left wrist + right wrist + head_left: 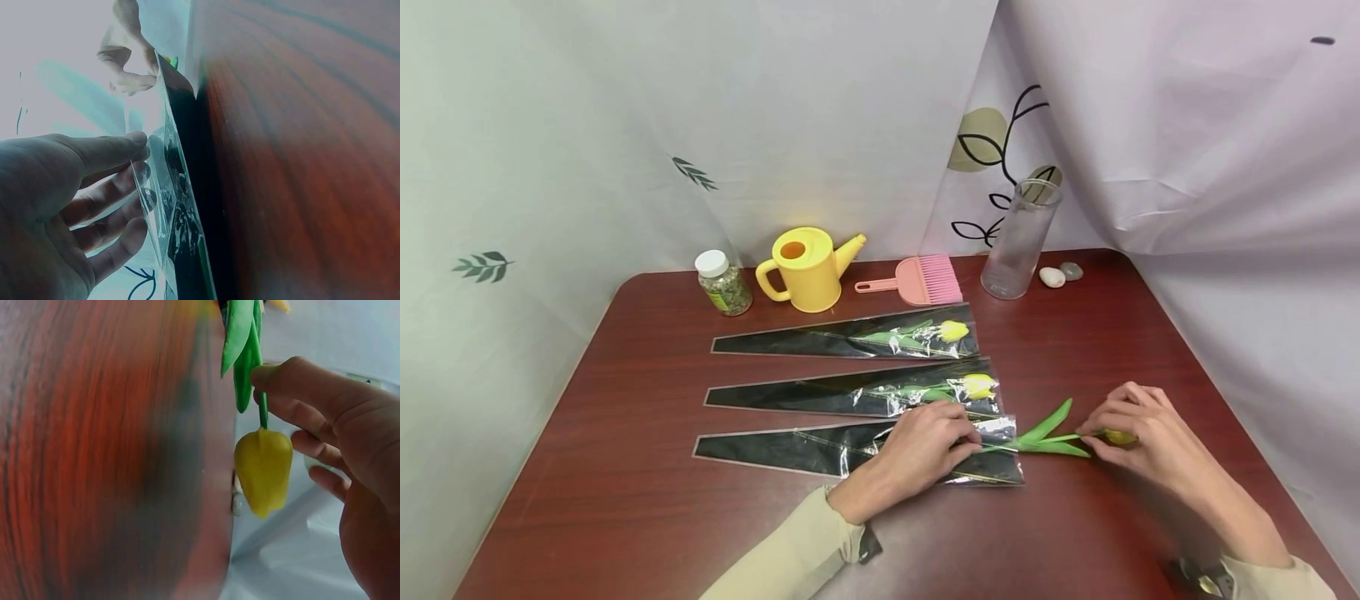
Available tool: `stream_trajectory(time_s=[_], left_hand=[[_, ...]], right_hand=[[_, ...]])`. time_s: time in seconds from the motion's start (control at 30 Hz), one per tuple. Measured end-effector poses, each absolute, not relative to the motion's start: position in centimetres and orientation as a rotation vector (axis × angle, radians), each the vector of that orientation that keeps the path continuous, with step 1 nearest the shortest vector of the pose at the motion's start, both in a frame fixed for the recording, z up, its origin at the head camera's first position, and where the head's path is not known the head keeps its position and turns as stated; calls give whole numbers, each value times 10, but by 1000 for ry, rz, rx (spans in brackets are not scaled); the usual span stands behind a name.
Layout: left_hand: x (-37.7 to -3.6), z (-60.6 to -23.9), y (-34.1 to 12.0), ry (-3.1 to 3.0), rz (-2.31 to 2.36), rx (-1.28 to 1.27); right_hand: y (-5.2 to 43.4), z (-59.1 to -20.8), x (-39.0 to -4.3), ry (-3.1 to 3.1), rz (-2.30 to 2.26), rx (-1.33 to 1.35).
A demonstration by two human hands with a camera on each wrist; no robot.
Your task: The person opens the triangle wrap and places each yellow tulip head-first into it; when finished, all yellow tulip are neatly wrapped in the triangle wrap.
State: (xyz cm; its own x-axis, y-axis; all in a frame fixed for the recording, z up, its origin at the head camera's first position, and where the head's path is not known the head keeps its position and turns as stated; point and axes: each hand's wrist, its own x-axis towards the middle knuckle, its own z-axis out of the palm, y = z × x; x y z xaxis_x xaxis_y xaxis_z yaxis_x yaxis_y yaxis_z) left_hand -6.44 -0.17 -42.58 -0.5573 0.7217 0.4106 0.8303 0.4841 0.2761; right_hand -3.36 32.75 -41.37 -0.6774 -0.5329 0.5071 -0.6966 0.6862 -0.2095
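Note:
My right hand (pixel 1138 433) pinches the stem of a yellow tulip (pixel 264 469) just below its bloom, thumb against fingers. The tulip's green leaves (pixel 1045 437) lie at the wide mouth of the nearest black and clear flower sleeve (pixel 775 448), and its lower stem runs inside. My left hand (pixel 928 442) is over that sleeve near the mouth. In the left wrist view, its thumb and fingers pinch the raised clear film (pixel 159 187), lifted off the black backing. Two more sleeves, the middle one (pixel 797 396) and the far one (pixel 790 339), each hold a yellow tulip.
Along the back edge of the red-brown table (pixel 595 400) stand a white-capped jar (pixel 724 283), a yellow watering can (pixel 808 271) and a tall clear vase (pixel 1015 242). A pink brush and dustpan (pixel 917 281) lies between them. Two stones (pixel 1052 277) sit right of the vase.

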Motion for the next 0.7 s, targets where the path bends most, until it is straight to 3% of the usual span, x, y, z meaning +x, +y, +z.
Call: stream_trajectory(time_s=[0.7], left_hand=[[-63, -427, 2, -2437, -716, -1338]], right_hand=[[280, -432, -29, -2413, 1005, 1122]])
